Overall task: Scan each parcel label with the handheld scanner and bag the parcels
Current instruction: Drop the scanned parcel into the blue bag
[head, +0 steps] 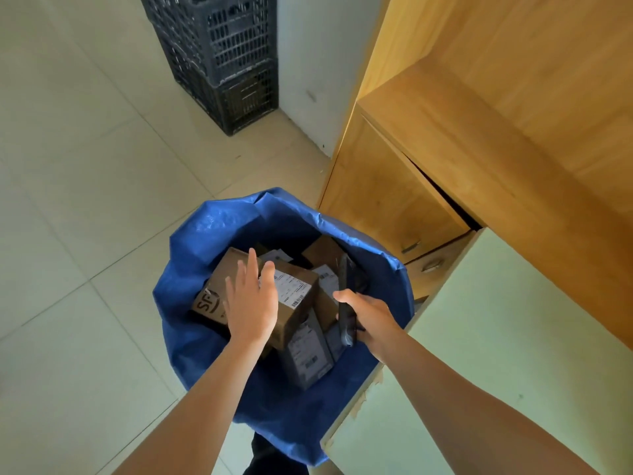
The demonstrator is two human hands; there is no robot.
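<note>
A big blue woven bag [219, 231] stands open on the floor below me. Several brown cardboard parcels with white labels lie inside it. My left hand [251, 301] lies flat with straight fingers on the top parcel [294, 296], whose label faces up. My right hand [368, 318] grips a dark handheld scanner [346, 303] over the bag's right side, its head pointing away from me above the parcels. More labelled parcels [308, 358] sit lower in the bag, partly hidden.
A pale green table [479, 337] edge touches the bag on the right. Behind it stands a wooden cabinet [462, 138] with a door ajar. Two stacked black plastic crates [222, 56] stand against the far wall. Light floor tiles spread to the left.
</note>
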